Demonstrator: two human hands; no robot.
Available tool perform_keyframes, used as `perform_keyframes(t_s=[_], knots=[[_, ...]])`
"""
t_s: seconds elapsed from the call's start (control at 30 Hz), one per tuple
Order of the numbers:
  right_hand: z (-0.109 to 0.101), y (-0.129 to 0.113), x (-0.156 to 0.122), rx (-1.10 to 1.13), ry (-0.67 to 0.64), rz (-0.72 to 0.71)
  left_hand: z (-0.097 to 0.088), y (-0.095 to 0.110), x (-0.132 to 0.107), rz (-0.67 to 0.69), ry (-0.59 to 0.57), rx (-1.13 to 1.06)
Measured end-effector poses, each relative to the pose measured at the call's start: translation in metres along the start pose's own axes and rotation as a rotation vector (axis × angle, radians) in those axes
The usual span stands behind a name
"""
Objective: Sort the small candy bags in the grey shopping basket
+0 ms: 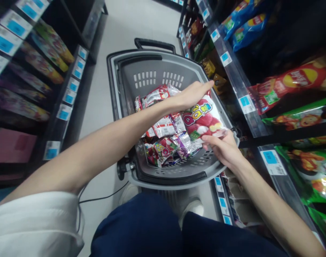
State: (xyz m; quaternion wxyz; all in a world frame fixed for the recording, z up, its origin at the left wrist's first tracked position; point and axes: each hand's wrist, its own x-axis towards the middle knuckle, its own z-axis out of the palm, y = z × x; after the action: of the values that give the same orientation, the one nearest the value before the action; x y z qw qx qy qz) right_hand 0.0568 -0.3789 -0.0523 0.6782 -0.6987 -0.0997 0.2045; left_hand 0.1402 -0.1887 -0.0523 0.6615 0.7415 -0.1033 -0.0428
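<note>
Shelves (237, 78) flank basket (146, 66); packets (163, 148) lie beside candy bag (202, 121).

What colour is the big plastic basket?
The big plastic basket is grey with black parts, seen best in the head view.

Head view, one: taken from a camera worn on the head, faced forward and steeply down. The basket (141, 66) is looked into from above, near mid-frame. The left hand (192, 95) and right hand (225, 148) are seen from above, at close range. Trousers (141, 228) are cut by the bottom edge; floor (141, 18) is shown farther off, at top. Left shelves (57, 132) and right shelves (236, 82) are included, slanted, cut by the side edges.
</note>
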Motion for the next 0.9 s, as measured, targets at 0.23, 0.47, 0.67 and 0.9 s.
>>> perform_keyframes(t_s=[0.23, 0.47, 0.67, 0.9], knots=[[-0.009, -0.010, -0.009, 0.357, 0.165, 0.083, 0.004, -0.009, -0.003, -0.016, -0.112, -0.102], [-0.009, 0.006, -0.005, 0.239, 0.110, 0.113, 0.004, -0.010, -0.004, 0.049, -0.020, -0.019], [-0.018, 0.007, -0.009, -0.078, 0.199, -0.236, 0.005, -0.008, -0.003, 0.041, -0.063, -0.116], [-0.035, -0.004, -0.030, -1.069, 0.059, -0.991, 0.000, -0.002, -0.007, 0.019, -0.277, -0.320]])
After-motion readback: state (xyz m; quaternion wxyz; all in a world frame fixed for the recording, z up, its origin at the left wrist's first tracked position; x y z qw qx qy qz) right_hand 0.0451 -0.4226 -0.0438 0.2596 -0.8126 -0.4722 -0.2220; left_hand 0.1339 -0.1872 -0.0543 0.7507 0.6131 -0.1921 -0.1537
